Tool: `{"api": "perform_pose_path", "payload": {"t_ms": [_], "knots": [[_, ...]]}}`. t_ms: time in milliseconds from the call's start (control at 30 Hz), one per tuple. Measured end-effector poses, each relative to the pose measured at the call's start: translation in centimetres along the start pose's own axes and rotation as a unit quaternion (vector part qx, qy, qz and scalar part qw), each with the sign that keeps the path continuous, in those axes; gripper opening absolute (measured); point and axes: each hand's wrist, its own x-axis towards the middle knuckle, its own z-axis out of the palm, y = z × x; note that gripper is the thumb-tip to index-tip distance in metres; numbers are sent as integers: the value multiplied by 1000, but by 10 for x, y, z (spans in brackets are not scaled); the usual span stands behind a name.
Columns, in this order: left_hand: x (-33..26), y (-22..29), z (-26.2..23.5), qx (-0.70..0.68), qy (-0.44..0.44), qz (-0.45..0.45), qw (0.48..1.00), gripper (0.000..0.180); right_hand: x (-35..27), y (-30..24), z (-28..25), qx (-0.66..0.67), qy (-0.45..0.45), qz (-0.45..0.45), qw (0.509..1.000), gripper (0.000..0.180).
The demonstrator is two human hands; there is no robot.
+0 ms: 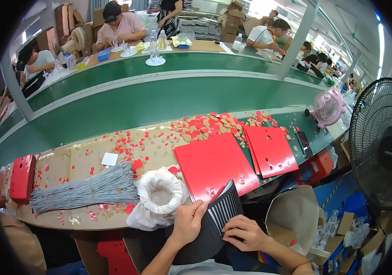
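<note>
Near the table's front edge, a black sheet-like piece with a row of pale parallel stripes or slots stands tilted between my hands; its exact kind is unclear. My left hand is closed on its left edge, thumb on top. The curled fingers of my right hand pinch its lower right side. A sliver of red shows at its upper left edge. Just beyond it lie large red card sheets, stacked flat. Left of my left hand stands a white cloth bag with a rolled, round mouth.
A bundle of grey ties and red punched cards lie leftward. More punched red cards lie to the right, near a phone. Round cut-outs are scattered behind. A pink fan and large black fan stand rightward. People work across the green conveyor.
</note>
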Motion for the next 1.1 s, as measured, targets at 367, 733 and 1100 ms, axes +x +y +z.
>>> {"api": "perform_pose_path", "payload": {"t_ms": [367, 733, 1100], "knots": [[-4, -3, 5, -8, -17, 0, 1000, 28, -13, -7, -7, 83, 18, 85, 993, 22], [-17, -4, 49, 218, -109, 212, 946, 16, 99, 87, -52, 92, -48, 106, 989, 7], [-16, -22, 51, 329, -65, 153, 930, 16, 128, 126, -16, 131, -218, 177, 951, 6]]}}
